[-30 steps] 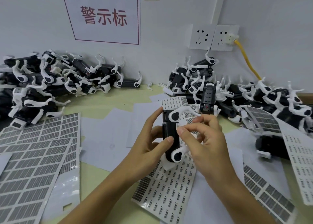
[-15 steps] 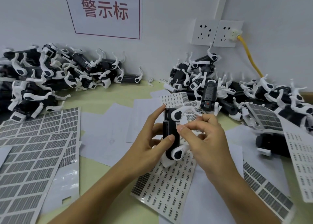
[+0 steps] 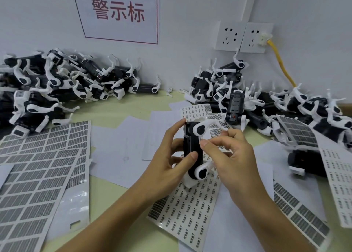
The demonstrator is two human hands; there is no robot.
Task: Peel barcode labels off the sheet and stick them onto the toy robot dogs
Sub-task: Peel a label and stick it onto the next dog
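1. Gripping toy robot dog (image 3: 192,152), left hand (image 3: 167,162) clamps its black body, above label sheet (image 3: 186,208) mid-desk.
2. Right hand (image 3: 231,156) fingertips pinched together against dog's side; label not discernible.

Light: we see soft, even light and only faint shadows.
Glare: the shiny sheet (image 3: 76,200) at lower left gleams.
Edges: our picture bends at the sides.
Blur: the corners look a bit fuzzy.
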